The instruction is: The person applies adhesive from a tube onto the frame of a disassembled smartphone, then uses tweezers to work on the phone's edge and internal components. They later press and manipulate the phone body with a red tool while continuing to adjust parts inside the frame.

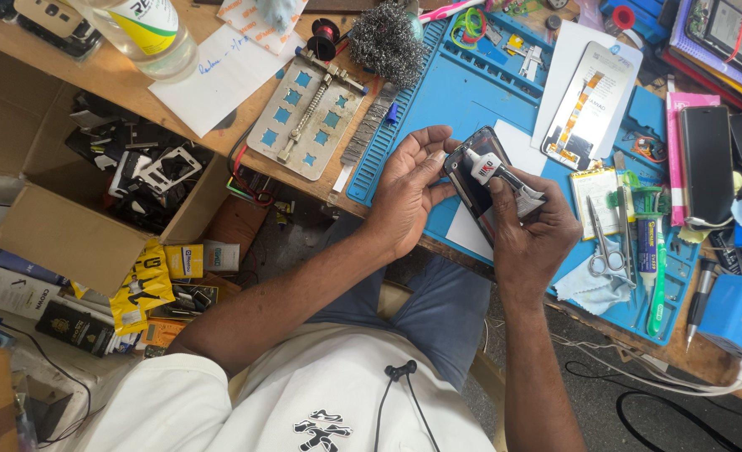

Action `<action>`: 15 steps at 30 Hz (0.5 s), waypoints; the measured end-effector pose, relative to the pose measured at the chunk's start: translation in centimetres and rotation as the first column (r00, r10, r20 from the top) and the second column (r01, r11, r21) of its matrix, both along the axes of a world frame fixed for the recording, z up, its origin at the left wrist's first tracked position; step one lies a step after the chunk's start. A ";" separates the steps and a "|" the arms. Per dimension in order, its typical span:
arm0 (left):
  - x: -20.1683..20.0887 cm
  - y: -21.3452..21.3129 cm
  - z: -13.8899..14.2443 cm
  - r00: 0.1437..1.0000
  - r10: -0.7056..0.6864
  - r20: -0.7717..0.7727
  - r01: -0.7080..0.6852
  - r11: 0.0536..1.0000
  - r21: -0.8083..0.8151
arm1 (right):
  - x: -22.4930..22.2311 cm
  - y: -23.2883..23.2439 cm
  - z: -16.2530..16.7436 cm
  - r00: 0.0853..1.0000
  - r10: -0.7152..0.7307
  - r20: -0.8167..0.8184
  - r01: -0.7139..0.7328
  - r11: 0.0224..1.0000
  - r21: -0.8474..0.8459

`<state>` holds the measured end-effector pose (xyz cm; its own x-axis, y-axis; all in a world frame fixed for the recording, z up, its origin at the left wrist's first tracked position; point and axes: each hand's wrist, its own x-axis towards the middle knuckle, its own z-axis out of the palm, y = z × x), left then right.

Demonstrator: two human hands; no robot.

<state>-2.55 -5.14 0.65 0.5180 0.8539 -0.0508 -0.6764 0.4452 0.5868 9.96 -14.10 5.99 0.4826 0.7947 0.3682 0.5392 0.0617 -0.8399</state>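
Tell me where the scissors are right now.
The scissors lie on the blue mat, just right of the right hand, beside a green-capped tube.

A dark smartphone (474, 180) tilted above the blue work mat (471, 92), with a small crumpled white glue tube (505, 177) lying across it.

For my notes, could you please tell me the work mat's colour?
Blue; the ridged rubber work mat shows clearly in the head view.

White printed shirt, seemingly blue-grey shorts, bare forearms.
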 end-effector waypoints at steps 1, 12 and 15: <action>0.0 0.0 0.0 1.000 0.002 0.002 -0.002 1.000 0.000 | -0.1 0.0 0.0 1.000 0.004 -0.001 -0.004 1.000 0.000; -0.2 0.7 -0.9 0.995 0.003 0.102 0.003 0.998 -0.060 | 1.0 -1.2 -0.1 0.929 0.138 -0.344 -0.114 0.989 0.089; -1.0 2.3 -0.8 0.998 -0.062 0.009 0.063 0.997 -0.041 | 1.9 -1.9 -0.2 0.654 0.283 -0.702 -0.080 0.948 0.307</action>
